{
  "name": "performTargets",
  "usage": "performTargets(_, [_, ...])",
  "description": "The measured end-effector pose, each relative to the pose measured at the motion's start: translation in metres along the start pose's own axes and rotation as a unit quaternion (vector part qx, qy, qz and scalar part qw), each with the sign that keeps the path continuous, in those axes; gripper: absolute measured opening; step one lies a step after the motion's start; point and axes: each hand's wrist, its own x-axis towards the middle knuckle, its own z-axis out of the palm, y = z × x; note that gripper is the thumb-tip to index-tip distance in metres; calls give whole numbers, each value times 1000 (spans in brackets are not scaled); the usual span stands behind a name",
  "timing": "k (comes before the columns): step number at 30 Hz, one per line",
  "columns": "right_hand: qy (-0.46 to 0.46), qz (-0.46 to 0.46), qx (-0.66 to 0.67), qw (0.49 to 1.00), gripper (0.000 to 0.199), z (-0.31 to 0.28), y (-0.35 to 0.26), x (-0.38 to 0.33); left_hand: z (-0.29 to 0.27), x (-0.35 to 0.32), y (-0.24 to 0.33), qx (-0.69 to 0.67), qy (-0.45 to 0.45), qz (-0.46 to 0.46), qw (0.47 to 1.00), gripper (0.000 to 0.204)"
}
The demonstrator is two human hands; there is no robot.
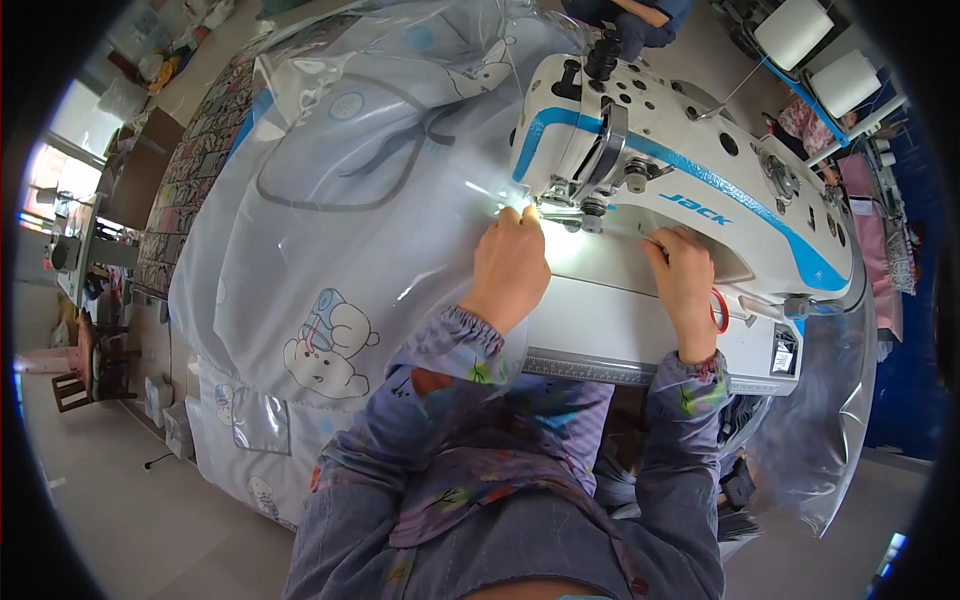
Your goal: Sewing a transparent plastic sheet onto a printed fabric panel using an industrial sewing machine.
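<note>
A sheet of clear plastic film (330, 250) lies spread over the counter (640, 340) and runs in under the needle area of a white and blue sewing machine (680, 170). The film covers a pale blue fabric (300, 300) printed with cartoon bears, which drapes off the counter's left edge.

The left hand (512, 262) rests palm down on the film just in front of the presser foot, fingers curled loosely together with the fingertips right at the lit spot under the needle; it presses the material flat and grips nothing. The right hand (685, 275) lies flat on the machine bed to the right of the needle, fingers close together and stretched toward the machine's body, touching the surface. A red ring-shaped handle (718, 310) shows just beside its wrist. Both forearms wear patterned purple sleeves with elastic cuffs.

At the far right, two large white thread cones (820, 55) stand on a rack. Another person's sleeve (650, 15) shows beyond the machine at the top edge.
</note>
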Motion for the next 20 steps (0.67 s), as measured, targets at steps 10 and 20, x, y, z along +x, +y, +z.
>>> performTargets(10, [-7,2,15,1000,11,-1,5,-12,-23,-21,-3,135,178,156,962,33])
performTargets(20, [10,19,22,1000,12,-3,-1,-9,-2,-15,0,187,79,132,970,18])
